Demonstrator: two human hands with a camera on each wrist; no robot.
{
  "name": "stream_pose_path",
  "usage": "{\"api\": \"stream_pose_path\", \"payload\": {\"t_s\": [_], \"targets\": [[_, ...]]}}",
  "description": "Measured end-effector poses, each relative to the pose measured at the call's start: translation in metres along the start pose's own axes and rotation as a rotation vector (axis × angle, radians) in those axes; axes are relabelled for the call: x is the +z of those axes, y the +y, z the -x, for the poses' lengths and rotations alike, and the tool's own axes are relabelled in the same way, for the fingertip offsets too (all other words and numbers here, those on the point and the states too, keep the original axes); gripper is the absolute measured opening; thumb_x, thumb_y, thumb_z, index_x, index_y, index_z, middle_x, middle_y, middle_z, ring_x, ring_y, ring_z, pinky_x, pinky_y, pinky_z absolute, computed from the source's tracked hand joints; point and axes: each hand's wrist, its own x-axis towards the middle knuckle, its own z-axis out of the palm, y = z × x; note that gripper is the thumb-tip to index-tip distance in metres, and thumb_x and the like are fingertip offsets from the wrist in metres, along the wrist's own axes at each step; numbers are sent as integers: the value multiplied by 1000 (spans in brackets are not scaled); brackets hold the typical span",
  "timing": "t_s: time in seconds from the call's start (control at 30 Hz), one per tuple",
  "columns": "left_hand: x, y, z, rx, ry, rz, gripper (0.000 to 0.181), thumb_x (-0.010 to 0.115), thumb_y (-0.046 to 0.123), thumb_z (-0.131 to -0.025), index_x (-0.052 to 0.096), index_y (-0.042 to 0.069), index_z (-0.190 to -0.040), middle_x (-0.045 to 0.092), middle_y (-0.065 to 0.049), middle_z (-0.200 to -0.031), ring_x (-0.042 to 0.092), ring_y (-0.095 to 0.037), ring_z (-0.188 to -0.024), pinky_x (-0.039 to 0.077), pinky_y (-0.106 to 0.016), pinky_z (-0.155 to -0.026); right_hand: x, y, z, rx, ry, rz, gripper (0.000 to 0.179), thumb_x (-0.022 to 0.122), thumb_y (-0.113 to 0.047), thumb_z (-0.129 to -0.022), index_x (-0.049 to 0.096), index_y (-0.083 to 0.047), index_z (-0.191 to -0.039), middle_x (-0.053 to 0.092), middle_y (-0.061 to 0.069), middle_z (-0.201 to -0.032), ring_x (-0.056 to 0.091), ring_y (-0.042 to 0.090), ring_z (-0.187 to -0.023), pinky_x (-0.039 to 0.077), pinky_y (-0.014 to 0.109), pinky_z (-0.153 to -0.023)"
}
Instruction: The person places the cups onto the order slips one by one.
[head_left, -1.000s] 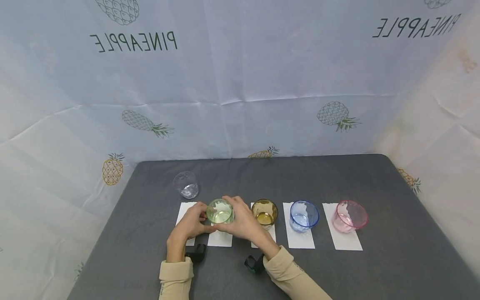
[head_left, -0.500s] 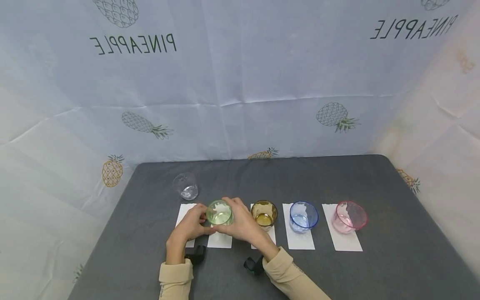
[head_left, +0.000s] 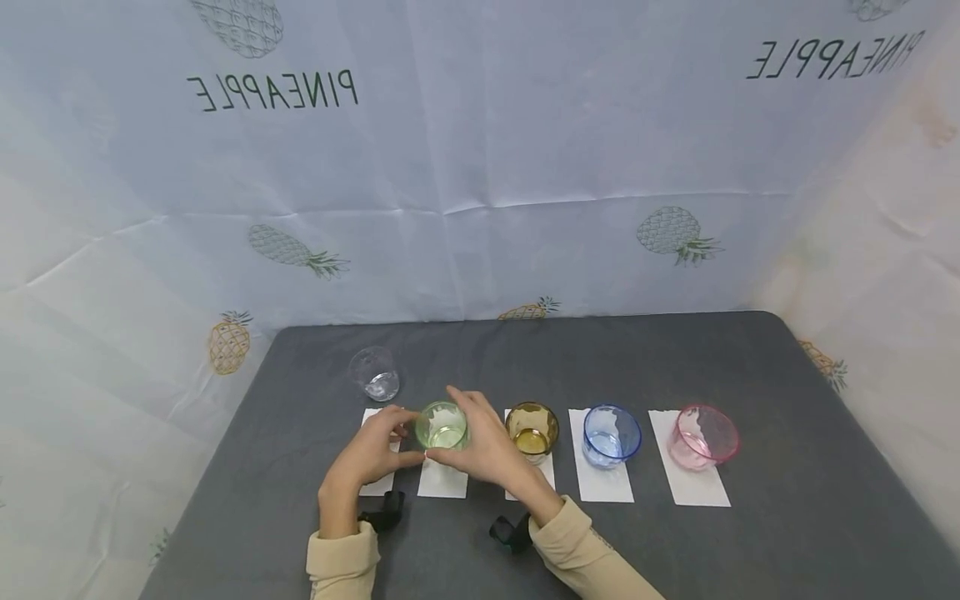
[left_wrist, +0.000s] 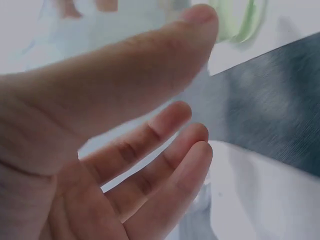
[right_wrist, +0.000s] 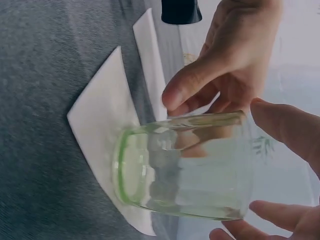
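Note:
A pale green glass point(head_left: 442, 427) stands upright on a white paper strip point(head_left: 442, 483). To its left is my left hand point(head_left: 363, 450), thumb and fingers spread apart with nothing between them; the left wrist view shows its loosely bent fingers point(left_wrist: 165, 195) and the glass beyond the thumb. On the other side my right hand point(head_left: 483, 442) spans the glass with parted thumb and fingers. In the right wrist view its fingertips point(right_wrist: 272, 210) lie beside the rim of the glass point(right_wrist: 200, 172), seemingly just off it.
Rightward stand an amber glass point(head_left: 532, 432), a blue glass point(head_left: 611, 437) and a pink glass point(head_left: 701, 437), each on a paper strip. A clear glass point(head_left: 377, 375) is behind my left hand, near another strip point(head_left: 378, 485). The dark table point(head_left: 600, 554) meets a pineapple-print cloth point(head_left: 480, 150).
My left hand has drawn back slightly leftward from the green glass, its thumb and fingers wider apart. The right index finger has lifted a little. The glass stays in place.

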Motion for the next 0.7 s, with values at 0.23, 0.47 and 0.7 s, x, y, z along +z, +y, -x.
{"api": "stream_pose_path", "payload": {"t_s": [0.23, 0.47, 0.7], "targets": [[-13, -7, 10, 21, 16, 22, 56, 86, 15, -82, 65, 2, -132, 65, -19, -130, 67, -34, -105, 59, -47, -91, -11, -6, -1, -37, 52, -64, 79, 83, -26, -85, 46, -7, -152, 52, 21, -146, 52, 38, -136, 47, 58, -107], [-27, -23, 22, 27, 24, 3, 57, 86, 18, -82, 65, 2, -132, 67, -16, -122, 66, -32, -102, 59, -48, -88, -19, -8, -8, -72, 128, -95, 71, 83, -23, -85, 52, -8, -147, 55, 17, -145, 53, 36, -137, 44, 58, -110], [-39, -44, 35, 65, 42, -40, 60, 86, 23, -81, 63, 2, -133, 66, -7, -109, 62, -22, -94, 58, -33, -83, -26, -9, -16, -118, 147, -114, 69, 83, -25, -85, 54, -11, -147, 57, 13, -143, 56, 29, -132, 49, 52, -105]]}}
